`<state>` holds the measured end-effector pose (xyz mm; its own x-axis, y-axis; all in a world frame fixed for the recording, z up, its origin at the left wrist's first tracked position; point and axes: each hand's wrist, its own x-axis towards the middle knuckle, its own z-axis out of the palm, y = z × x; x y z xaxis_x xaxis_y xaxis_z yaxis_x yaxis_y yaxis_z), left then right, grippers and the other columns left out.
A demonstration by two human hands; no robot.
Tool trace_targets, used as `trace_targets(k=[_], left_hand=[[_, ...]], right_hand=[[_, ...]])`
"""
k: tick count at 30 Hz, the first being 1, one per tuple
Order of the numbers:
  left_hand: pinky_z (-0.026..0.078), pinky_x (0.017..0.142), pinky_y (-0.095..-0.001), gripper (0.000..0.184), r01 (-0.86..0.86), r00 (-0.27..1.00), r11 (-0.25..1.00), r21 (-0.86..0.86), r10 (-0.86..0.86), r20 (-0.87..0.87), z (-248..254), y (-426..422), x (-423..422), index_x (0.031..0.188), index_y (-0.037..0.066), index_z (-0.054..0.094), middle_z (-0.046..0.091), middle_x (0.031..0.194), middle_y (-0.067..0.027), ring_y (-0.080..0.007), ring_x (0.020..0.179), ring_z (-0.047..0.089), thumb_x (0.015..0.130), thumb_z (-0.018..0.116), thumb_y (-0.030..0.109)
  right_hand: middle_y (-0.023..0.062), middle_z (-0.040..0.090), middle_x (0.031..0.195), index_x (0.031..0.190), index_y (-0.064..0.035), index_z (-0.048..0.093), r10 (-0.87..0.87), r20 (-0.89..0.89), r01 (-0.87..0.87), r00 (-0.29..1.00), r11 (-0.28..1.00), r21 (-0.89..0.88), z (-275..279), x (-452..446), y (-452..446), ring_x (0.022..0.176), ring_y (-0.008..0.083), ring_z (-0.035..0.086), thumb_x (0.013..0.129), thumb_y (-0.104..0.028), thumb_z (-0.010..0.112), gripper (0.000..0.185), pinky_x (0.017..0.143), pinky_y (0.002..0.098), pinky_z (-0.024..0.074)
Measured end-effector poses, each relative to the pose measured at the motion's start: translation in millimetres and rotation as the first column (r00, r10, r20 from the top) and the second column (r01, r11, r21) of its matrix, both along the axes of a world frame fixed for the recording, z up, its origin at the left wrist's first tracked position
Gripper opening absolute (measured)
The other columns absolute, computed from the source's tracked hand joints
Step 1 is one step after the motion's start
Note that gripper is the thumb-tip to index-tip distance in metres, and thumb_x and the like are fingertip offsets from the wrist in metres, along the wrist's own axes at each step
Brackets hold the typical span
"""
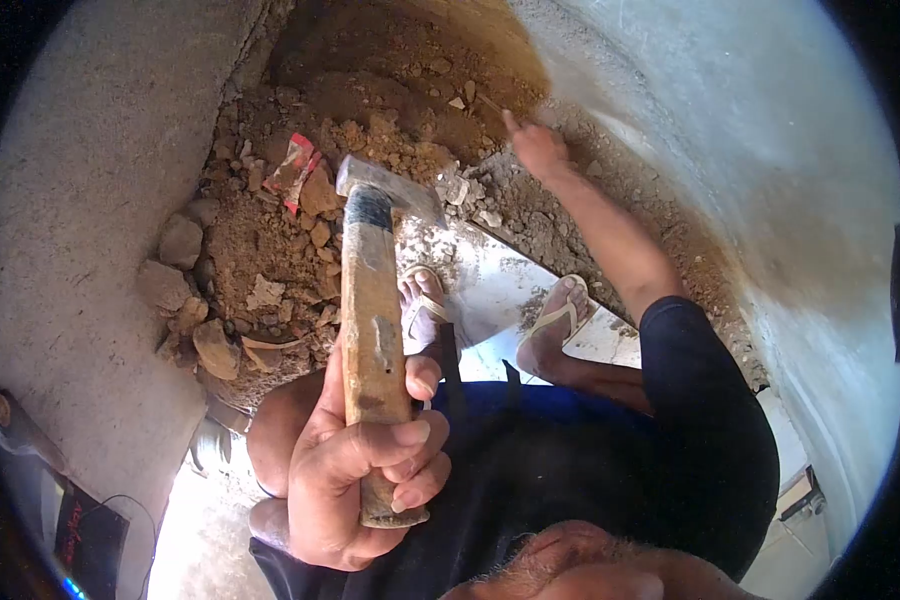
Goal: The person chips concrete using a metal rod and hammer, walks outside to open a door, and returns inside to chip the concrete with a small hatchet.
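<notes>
My left hand (355, 470) is wrapped round the wooden handle of a hammer (373, 290), held upright close to the camera. Its steel head points up and to the right, with black tape wound just beneath it. Farther off, my right hand (542, 150) reaches over the loose soil (410, 75), index finger stretched out and the other fingers curled. A thin stick-like piece (489, 102) lies by that fingertip; whether they touch, I cannot tell. Grey rubble (520, 205) lies below this hand.
Stones (180, 241) and a torn red packet (296, 172) lie on the dirt heap. Pale walls (100, 180) rise at both sides. My sandalled feet stand on dusty white tiles (485, 270). A black box (85, 545) is at lower left, a metal tool (800, 497) at lower right.
</notes>
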<state>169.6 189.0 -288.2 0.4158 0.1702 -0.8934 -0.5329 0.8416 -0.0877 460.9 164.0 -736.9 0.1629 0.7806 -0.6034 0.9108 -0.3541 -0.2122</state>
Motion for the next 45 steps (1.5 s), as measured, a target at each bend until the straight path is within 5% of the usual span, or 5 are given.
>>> trace_targets(k=[9, 17, 24, 41, 45], left_hand=[[0.038, 0.045, -0.0214, 0.078, -0.002, 0.996, 1.000, -0.005, 0.002, 0.085, 2, 0, -10, 0.142, 0.026, 0.029, 0.044, 0.111, -0.0105, -0.0097, 0.060, 0.042, 0.079, 0.047, -0.017], [0.038, 0.044, -0.0211, 0.081, -0.018, 1.000, 1.000, 0.023, 0.018, 0.020, 5, 0, -1, 0.144, 0.026, 0.026, 0.045, 0.110, -0.0101, -0.0087, 0.058, 0.042, 0.078, 0.047, -0.017], [0.036, 0.045, -0.0206, 0.078, 0.000, 0.999, 1.000, -0.010, 0.000, 0.040, -6, -7, -7, 0.143, 0.025, 0.029, 0.047, 0.110, -0.0079, -0.0086, 0.059, 0.041, 0.078, 0.047, -0.016], [0.037, 0.043, -0.0202, 0.077, 0.021, 0.999, 0.999, -0.036, -0.022, -0.023, -3, 7, 6, 0.141, 0.024, 0.029, 0.046, 0.106, -0.0088, -0.0085, 0.056, 0.040, 0.077, 0.048, -0.015], [0.037, 0.042, -0.0200, 0.076, 0.027, 0.999, 0.999, -0.021, -0.028, -0.040, -6, 9, 15, 0.140, 0.023, 0.030, 0.047, 0.106, -0.0089, -0.0083, 0.055, 0.040, 0.077, 0.049, -0.015]], right_hand=[[0.0198, 0.065, 0.109, 0.116, -0.0047, 0.062, 0.421, 0.277, -0.105, 0.864, 0.688, -0.718, 30, 143, -166, 0.102, 0.0364, 0.063, 0.095, -0.025, 0.045, 0.034, 0.081, 0.0492, 0.0525], [0.0208, 0.068, 0.091, 0.089, -0.0014, 0.068, 0.180, 0.168, -0.172, 0.969, 0.983, -0.064, 15, 16, -30, 0.085, 0.0384, 0.067, 0.089, -0.019, 0.044, 0.030, 0.074, 0.0495, 0.0541], [0.0156, 0.068, 0.110, 0.104, -0.0045, 0.070, 0.081, 0.169, -0.042, 0.982, 0.973, -0.225, 0, 29, -74, 0.105, 0.0342, 0.065, 0.091, -0.018, 0.042, 0.034, 0.091, 0.0495, 0.0503], [0.0203, 0.069, 0.083, 0.080, -0.0022, 0.072, 0.125, 0.382, -0.123, 0.916, 0.992, -0.030, 41, 137, -111, 0.080, 0.0349, 0.070, 0.085, -0.014, 0.051, 0.025, 0.068, 0.0455, 0.0560], [0.0226, 0.067, 0.100, 0.110, -0.0017, 0.062, 0.247, 0.331, -0.194, 0.911, 0.963, -0.185, 78, 118, -102, 0.086, 0.0365, 0.068, 0.089, -0.017, 0.045, 0.031, 0.077, 0.0472, 0.0539]])
